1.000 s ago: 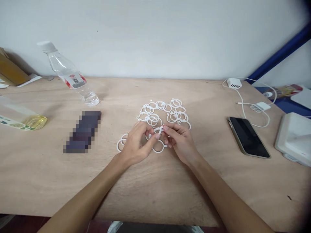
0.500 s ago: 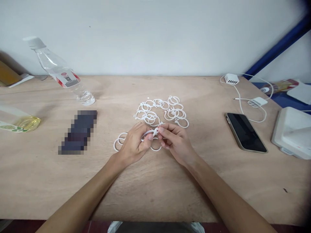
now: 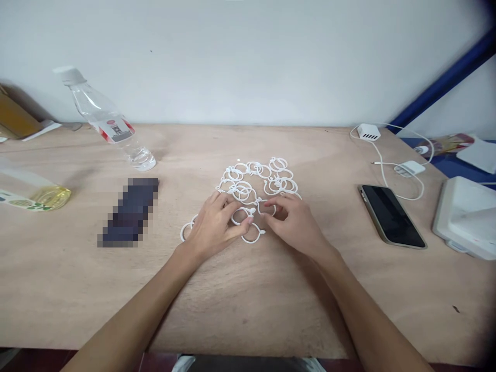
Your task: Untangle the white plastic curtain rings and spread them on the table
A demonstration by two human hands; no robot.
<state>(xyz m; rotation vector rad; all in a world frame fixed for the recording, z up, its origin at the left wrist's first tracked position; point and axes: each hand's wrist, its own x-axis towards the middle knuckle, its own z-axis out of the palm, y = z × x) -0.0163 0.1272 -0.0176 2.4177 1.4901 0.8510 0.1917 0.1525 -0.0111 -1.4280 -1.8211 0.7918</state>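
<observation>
My left hand point(image 3: 217, 222) holds a white plastic ring point(image 3: 233, 219) with a small knob-like clasp, its thumb and forefinger at the ring's edge. To the right, my right hand point(image 3: 296, 219) has its thumb and forefinger apart with nothing gripped between them. Another white ring lies on the table right by those fingertips. Just below the held ring, a closed-looking ring point(image 3: 251, 242) rests flat. A few more rings point(image 3: 182, 233) show partly from behind my left hand. Beyond both hands spreads a loose pile of white rings point(image 3: 242, 192), several overlapping.
On the left stand a clear water bottle point(image 3: 116, 129) and a bottle with yellow liquid point(image 3: 50, 199); a dark blurred-out object point(image 3: 129, 212) lies near them. At right are a phone point(image 3: 393, 214), a white charger with cable point(image 3: 368, 132) and a white case point(image 3: 467, 217). The wooden table point(image 3: 248, 299) ends close below.
My right hand has let go of the held ring's clasp and drawn away to the right, its fingers parting. The ring stays by my left hand. The view has shifted slightly.
</observation>
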